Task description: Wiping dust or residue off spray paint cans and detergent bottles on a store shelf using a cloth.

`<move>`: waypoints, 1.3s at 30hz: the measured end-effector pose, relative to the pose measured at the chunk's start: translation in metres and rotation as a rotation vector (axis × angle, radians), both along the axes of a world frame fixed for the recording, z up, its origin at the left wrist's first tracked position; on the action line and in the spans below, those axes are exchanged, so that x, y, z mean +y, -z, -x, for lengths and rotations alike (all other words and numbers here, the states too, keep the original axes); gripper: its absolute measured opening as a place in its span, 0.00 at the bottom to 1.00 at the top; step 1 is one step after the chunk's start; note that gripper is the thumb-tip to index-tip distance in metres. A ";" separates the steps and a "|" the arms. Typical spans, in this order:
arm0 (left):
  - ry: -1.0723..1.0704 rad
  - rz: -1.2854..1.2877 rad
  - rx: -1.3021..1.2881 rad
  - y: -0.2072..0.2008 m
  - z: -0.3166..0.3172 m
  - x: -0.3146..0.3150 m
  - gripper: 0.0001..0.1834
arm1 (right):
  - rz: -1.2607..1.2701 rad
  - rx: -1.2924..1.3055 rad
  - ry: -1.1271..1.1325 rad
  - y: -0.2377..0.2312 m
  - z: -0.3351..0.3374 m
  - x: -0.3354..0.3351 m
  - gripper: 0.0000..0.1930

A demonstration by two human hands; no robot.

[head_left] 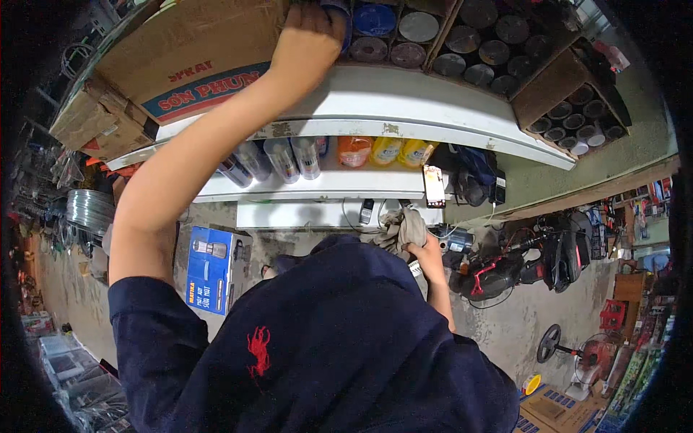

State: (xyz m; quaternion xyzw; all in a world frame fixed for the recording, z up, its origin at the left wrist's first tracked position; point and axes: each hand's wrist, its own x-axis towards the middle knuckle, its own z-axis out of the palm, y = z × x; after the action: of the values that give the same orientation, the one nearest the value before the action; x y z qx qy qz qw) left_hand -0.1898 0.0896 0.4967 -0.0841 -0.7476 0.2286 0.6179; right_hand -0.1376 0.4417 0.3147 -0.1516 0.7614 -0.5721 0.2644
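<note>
My left arm stretches up to the top shelf, where my left hand (312, 30) has its fingers bent around a blue can (339, 20). Part of that hand and can is cut off by the upper edge of the picture. Beside it stand more round cans (374, 20) in open cartons, some with blue or grey tops. Lower down on the right, my right hand (428, 258) is closed on a crumpled grey cloth (404, 229). A large brown cardboard box (195, 50) sits just left of my left hand.
Under the white top shelf (404, 101) are spray cans (292, 159), orange and yellow bottles (386, 150), and a lit phone (434, 186) with a cable. A blue box (209, 269) stands on the floor at left. To the right are a motorbike (498, 274) and a fan (595, 357).
</note>
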 end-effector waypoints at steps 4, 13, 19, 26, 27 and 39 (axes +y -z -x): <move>-0.205 0.113 -0.113 -0.026 -0.013 0.023 0.17 | 0.045 -0.064 -0.053 -0.002 0.005 -0.003 0.12; -0.007 -0.203 -0.502 -0.044 -0.094 0.058 0.30 | 0.123 -0.074 -0.160 -0.004 -0.003 -0.007 0.12; 0.203 -0.412 -0.484 -0.049 -0.137 0.064 0.35 | 0.133 -0.033 -0.195 0.001 -0.006 -0.005 0.14; 0.374 -0.566 -0.699 -0.050 -0.177 0.086 0.32 | 0.162 -0.193 -0.011 0.017 -0.006 0.002 0.15; 0.438 -0.629 -0.703 -0.053 -0.184 0.088 0.31 | 0.238 -0.184 0.038 0.018 -0.005 0.000 0.14; 0.558 -0.944 -0.732 -0.039 -0.216 0.113 0.35 | 0.995 -1.078 -0.101 -0.005 -0.010 -0.070 0.31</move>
State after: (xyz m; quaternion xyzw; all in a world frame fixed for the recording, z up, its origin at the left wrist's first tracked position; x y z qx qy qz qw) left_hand 0.0265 0.2026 0.5360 -0.0673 -0.8794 -0.3359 0.3305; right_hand -0.1276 0.3715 0.3192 0.0137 0.1682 -0.8322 0.5281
